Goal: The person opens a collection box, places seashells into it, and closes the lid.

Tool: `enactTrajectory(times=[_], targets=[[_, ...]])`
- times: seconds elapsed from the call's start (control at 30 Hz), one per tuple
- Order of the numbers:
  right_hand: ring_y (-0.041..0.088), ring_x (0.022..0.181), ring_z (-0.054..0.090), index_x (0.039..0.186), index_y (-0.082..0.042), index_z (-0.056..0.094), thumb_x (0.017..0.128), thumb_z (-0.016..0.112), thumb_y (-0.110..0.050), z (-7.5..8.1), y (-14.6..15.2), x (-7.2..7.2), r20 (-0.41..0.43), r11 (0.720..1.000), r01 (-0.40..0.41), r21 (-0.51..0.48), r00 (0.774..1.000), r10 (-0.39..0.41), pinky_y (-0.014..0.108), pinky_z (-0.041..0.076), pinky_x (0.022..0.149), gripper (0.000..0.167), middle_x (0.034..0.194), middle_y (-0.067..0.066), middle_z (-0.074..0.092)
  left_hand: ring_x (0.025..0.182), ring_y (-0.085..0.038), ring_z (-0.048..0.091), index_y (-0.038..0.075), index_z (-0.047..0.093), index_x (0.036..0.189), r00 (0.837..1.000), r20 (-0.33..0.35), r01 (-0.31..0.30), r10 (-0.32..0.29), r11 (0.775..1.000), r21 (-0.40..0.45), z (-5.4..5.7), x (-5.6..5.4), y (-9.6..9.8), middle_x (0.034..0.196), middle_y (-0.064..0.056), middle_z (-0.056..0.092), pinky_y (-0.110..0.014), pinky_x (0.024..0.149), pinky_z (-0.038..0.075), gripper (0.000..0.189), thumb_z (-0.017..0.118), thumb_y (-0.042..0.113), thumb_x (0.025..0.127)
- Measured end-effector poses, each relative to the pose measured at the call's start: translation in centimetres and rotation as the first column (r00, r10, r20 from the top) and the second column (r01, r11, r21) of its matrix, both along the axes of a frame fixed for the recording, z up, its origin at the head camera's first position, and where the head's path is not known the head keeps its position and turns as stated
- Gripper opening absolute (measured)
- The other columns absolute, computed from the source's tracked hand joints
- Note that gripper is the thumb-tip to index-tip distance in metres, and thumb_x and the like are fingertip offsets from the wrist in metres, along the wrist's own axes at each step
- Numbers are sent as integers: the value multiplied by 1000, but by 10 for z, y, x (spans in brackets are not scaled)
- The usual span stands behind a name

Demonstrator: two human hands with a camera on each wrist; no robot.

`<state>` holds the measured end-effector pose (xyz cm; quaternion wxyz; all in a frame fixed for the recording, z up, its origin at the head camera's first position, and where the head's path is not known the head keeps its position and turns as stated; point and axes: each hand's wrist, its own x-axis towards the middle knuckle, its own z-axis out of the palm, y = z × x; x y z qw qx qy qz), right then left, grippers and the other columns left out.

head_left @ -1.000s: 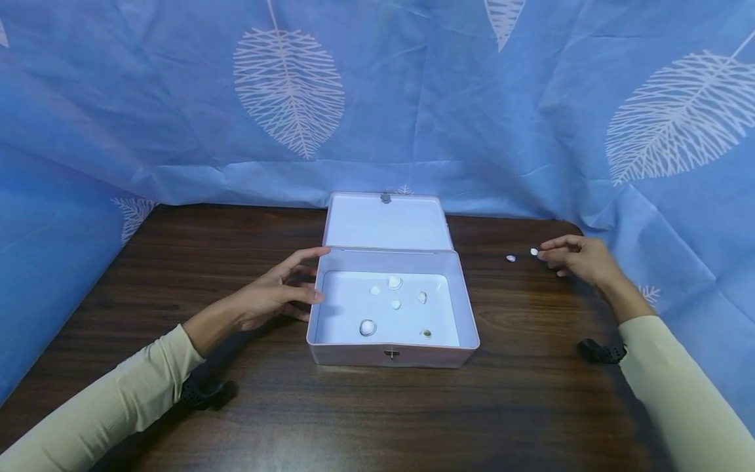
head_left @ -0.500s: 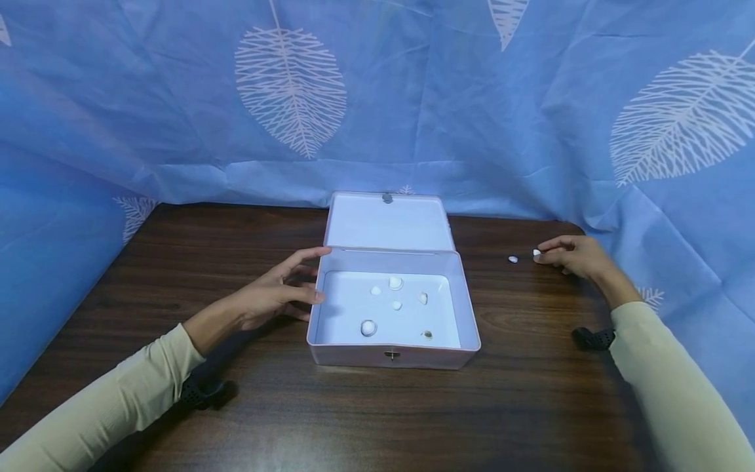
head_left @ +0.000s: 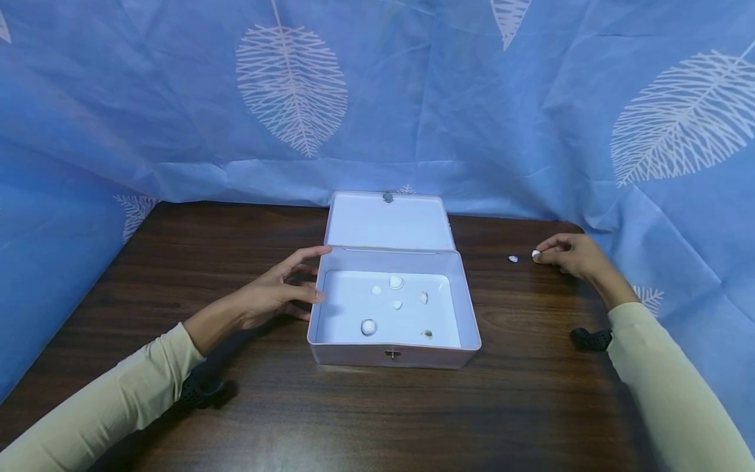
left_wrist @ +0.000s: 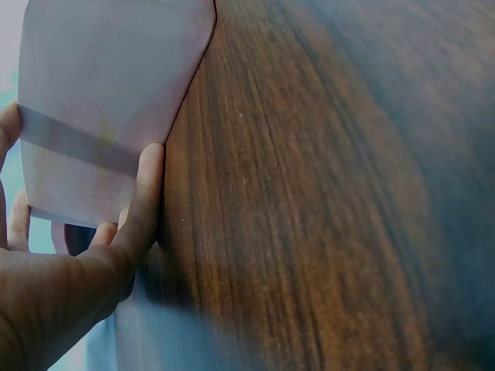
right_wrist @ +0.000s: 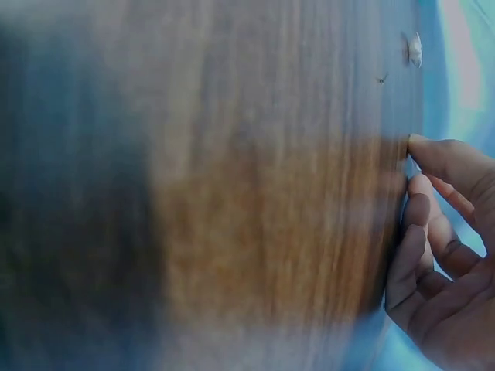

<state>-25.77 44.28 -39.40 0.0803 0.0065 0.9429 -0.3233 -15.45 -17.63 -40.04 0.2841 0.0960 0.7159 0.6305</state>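
A white tin box (head_left: 392,356) with its lid (head_left: 389,219) folded back stands mid-table. Several small seashells (head_left: 368,327) lie spread over its floor. My left hand (head_left: 272,288) rests against the box's left side, fingers spread and fairly straight, with the thumb on the rim; in the left wrist view its fingers touch the outer wall (left_wrist: 85,166). At the far right, my right hand (head_left: 575,254) pinches a white seashell (head_left: 535,254) between thumb and fingertips, low at the tabletop. The right wrist view mostly hides that shell behind the fingers (right_wrist: 445,162).
Another small white shell (head_left: 513,259) lies on the dark wooden table (head_left: 377,419), just left of my right hand. A blue curtain (head_left: 413,98) with white leaf prints hangs behind the table and along its sides.
My right hand has shifted slightly left and its thumb and fingertips have drawn together on the shell. My left hand stays against the box.
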Motion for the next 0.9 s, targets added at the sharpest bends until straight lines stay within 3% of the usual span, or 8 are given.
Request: enactTrajectory(times=[0.27,0.5,0.73,0.9], targets=[[5,72,61,120,6,74,104,83,-19,-2,-5,1,-104,997,-61,40,993,65,28,55,62,31,90,-9,75,149,-51,49,42,28,178,1000,8,4,-4,1000,0,1,-1,-1,177,-21,22,-53,98,67,93,81,21,104],[3,70,62,117,5,78,102,86,-22,-2,-8,2,-140,997,-68,46,987,74,26,55,62,31,85,-12,76,147,-50,50,42,28,178,1000,0,6,-6,1000,7,0,0,-1,177,-21,22,-53,98,67,95,83,22,103],[2,74,70,126,9,74,107,81,-20,0,-7,5,-100,998,-66,-24,993,63,26,63,67,35,91,-8,80,146,-49,51,41,27,178,1000,-7,9,-9,1000,9,0,0,-1,177,-21,21,-53,97,67,94,82,22,104],[1,79,74,129,12,71,107,80,-15,3,-13,10,-80,991,-73,-112,995,64,26,67,71,36,92,-14,80,144,-48,53,42,28,178,1000,-8,4,-4,1000,5,0,1,0,176,-22,23,-52,96,67,94,82,21,104]])
